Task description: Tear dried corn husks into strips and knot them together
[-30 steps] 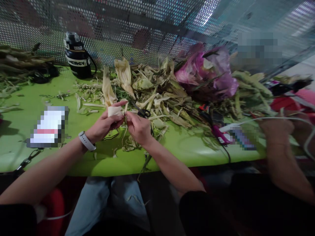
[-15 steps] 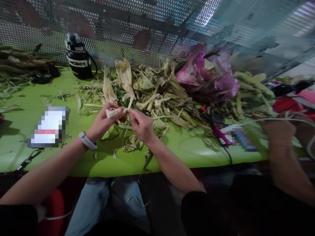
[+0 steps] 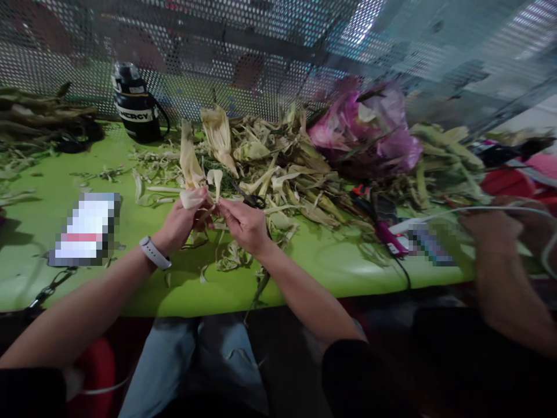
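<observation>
Perforated metal screen, dotted with small round holes, closes off the whole back. Lime-green worktop is smooth and glossy, with a rounded front edge running just above the person's lap. Bare green room lies left of the hands and front right of centre; the back and right are crowded. Husk heap is dry, fibrous, tan to pale green, with long pointed leaves fanned across the middle back and loose curls spilling toward the front edge. Pink-purple plastic bag, crumpled and thin, sits on the heap's right side. Black bottle, cylindrical with white lettering, stands upright back left, against the screen. A co-worker's hand, blurred, is at the far right beside a white cable. Left hand, white watch band on the wrist, is closed with thumb and fingers clamped on a pale papery husk strip. Right hand is nearly closed, its fingertips pinching the same strip's other end, the two hands almost touching. The strip is held above the worktop, centre, just in front of the heap. Black-handled scissors lie on the husks just behind the right hand.
</observation>
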{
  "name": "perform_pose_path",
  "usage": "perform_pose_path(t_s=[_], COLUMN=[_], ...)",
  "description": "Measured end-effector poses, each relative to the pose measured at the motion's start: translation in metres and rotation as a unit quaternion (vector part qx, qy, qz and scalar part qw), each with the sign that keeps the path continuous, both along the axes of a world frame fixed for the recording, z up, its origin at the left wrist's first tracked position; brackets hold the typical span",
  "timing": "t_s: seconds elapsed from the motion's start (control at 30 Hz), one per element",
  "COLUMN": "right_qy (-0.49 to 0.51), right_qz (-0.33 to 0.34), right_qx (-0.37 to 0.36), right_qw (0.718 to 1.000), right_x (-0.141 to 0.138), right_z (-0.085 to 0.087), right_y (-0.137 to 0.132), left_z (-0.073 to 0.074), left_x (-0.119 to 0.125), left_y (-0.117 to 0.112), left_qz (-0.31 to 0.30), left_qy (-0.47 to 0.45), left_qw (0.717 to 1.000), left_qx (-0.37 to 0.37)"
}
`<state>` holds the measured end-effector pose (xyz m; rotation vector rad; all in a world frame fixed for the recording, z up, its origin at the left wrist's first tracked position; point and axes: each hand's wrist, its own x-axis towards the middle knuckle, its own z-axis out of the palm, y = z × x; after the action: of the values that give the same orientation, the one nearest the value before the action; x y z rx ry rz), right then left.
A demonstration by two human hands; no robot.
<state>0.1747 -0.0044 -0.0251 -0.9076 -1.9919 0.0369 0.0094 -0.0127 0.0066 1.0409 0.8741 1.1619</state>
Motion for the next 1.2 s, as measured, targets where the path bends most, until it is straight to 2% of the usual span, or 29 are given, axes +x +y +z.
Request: perform_pose_path(t_s=[0.1, 0.2, 0.3, 0.37, 0.47, 0.67, 0.83, 0.93, 1.03, 1.1, 1.2], right_qy=[0.009, 0.077, 0.19, 0.248, 0.312, 0.354, 0.374, 0.34, 0.277, 0.248, 0.234], right_qz=[0.015, 0.036, 0.068, 0.086, 0.098, 0.068, 0.097, 0.114, 0.102, 0.107, 0.139], right_qx=[-0.028, -0.129, -0.281, -0.333, -0.336, -0.324, -0.331, -0.357, -0.393, -0.424, -0.453], right_qw=[0.999, 0.988, 0.938, 0.906, 0.883, 0.875, 0.861, 0.863, 0.871, 0.864, 0.849], right_x=[-0.001, 0.0, 0.0, -0.002, -0.005, -0.008, -0.007, -0.001, 0.006, 0.009, 0.01], right_z=[0.001, 0.008, 0.015, 0.017, 0.015, 0.012, 0.015, 0.018, 0.024, 0.027, 0.029], right_y=[-0.002, -0.006, -0.006, -0.004, 0.0, -0.001, 0.001, 0.007, 0.011, 0.011, 0.01], left_z=[0.002, 0.003, 0.001, -0.001, -0.003, 0.001, -0.004, -0.011, -0.015, -0.015, -0.013], left_x=[0.0, 0.0, 0.0, 0.001, 0.001, -0.003, -0.005, -0.003, -0.002, -0.002, -0.003], left_y=[0.0, -0.001, 0.0, 0.001, 0.001, 0.001, 0.003, 0.006, 0.009, 0.01, 0.012], left_qz=[0.009, 0.018, -0.012, -0.037, -0.062, -0.094, -0.124, -0.096, -0.048, -0.02, 0.007], left_qy=[0.018, 0.034, 0.046, 0.042, 0.032, 0.034, 0.046, 0.033, 0.013, -0.004, -0.019], left_qw=[0.999, 0.998, 0.998, 0.998, 0.997, 0.995, 0.991, 0.995, 0.997, 0.997, 0.999], left_qx=[0.035, 0.045, 0.034, 0.033, 0.027, 0.017, -0.002, -0.017, -0.06, -0.073, -0.051])
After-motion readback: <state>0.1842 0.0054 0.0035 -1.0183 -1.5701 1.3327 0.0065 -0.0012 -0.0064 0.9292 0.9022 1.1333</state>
